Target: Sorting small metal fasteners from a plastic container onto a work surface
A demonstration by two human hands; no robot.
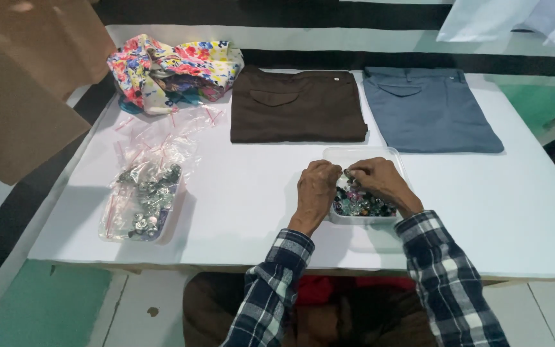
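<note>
Working over the clear plastic tray [354, 154] at the centre of the white table [515, 212], I have both hands meeting above its contents. My left hand [317, 189] is curled, its fingertips pressed together against those of my right hand [378, 180], and between them I pinch a small pale item (too small to say whether it is a button or a stud). The tray holds a heap of mixed buttons [361, 204], dark, pink and clear, lying under and just beside my fingers.

At ten o'clock from the tray lies a clear zip bag [146, 193] with red seal lines, its lower half filled with metallic fasteners. At eleven o'clock, further off, sits a crumpled floral cloth [175, 71]. At twelve o'clock lie folded brown trousers [297, 106], and at one o'clock folded grey-blue trousers [428, 112], the two just beside each other and not overlapping. A brown cardboard sheet [20, 83] leans past the table's edge at nine to ten o'clock.

Judgement: the step in hand appears to be picking one piece out of the heap, or separating two that cling together. The next move would call for a firm fingertip hold on that piece and a clean lift clear of the tray wall, without dragging neighbouring buttons over the rim.
</note>
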